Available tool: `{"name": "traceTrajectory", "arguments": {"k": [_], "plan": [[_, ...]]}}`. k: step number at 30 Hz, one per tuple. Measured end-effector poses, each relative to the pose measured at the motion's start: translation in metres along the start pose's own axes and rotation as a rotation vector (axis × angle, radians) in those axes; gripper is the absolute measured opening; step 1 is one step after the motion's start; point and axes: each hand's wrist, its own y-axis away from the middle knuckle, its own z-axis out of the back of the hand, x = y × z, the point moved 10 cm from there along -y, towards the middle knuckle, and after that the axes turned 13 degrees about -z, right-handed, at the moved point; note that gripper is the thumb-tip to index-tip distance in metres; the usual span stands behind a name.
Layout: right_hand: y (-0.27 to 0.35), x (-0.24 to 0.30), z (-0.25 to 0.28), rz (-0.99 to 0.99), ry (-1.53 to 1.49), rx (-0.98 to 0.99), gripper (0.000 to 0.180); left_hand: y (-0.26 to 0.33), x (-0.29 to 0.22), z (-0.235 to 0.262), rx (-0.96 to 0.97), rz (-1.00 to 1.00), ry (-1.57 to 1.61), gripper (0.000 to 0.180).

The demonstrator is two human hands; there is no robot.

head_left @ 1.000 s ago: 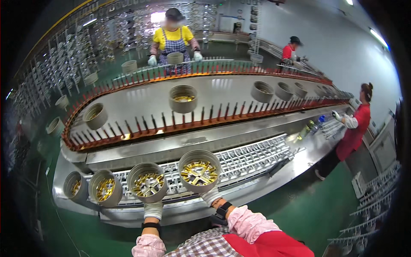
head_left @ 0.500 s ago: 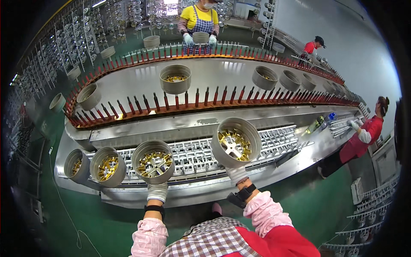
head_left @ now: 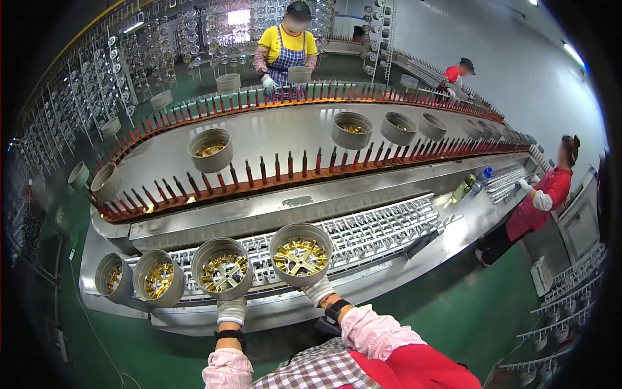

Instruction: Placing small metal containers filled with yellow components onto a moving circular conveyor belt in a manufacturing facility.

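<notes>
My right hand, in a white glove, holds a grey drum-shaped piece from its near underside; the fingers are hidden by it. Inside show gold parts and pale crossing spokes. To its left stands a similar grey drum with gold and silver spokes inside. My gloved left hand is against that drum's near lower side, its fingers out of sight beneath it. Farther left are another gold-filled drum and, at the row's end, a smaller-looking drum.
A metal rack of bars lies along the bench. Beyond it runs a curved conveyor with red upright pins, and several grey drums sit past them. Bottles stand to the right. Co-workers stand across, far right and at right.
My right hand has brought its drum leftward and lower, close to the neighbouring drum. My left hand stays at its drum. The drums beyond the pins have shifted left, and the view has tilted somewhat.
</notes>
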Motion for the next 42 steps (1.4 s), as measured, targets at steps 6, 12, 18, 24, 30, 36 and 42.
{"name": "traceTrajectory", "arguments": {"k": [6,12,18,24,30,36,42], "plan": [[0.01,0.075,0.044,-0.147,0.346,0.293,0.027,-0.002,0.002,-0.001,-0.05,-0.015,-0.059,0.032],[-0.053,0.05,0.172,-0.726,-0.164,0.546,0.025,-0.002,-0.006,0.003,0.146,0.159,0.019,0.033],[-0.239,-0.029,0.349,-0.34,-0.157,-0.267,0.045,-0.009,-0.01,-0.007,0.339,0.319,0.029,0.029],[-0.339,-0.06,0.328,0.15,0.626,-0.388,0.029,-0.01,-0.018,-0.006,0.239,0.677,0.385,0.033],[-0.319,0.045,0.344,0.278,1.159,-0.681,0.021,-0.014,-0.022,-0.008,0.366,0.654,0.285,0.039],[-0.229,0.075,0.364,0.368,0.486,-0.351,0.014,-0.002,-0.01,-0.017,0.228,0.336,-0.151,0.035],[-0.058,-0.008,0.326,0.351,0.918,-0.353,0.01,-0.012,-0.023,-0.015,0.422,0.412,-0.05,0.034]]}}
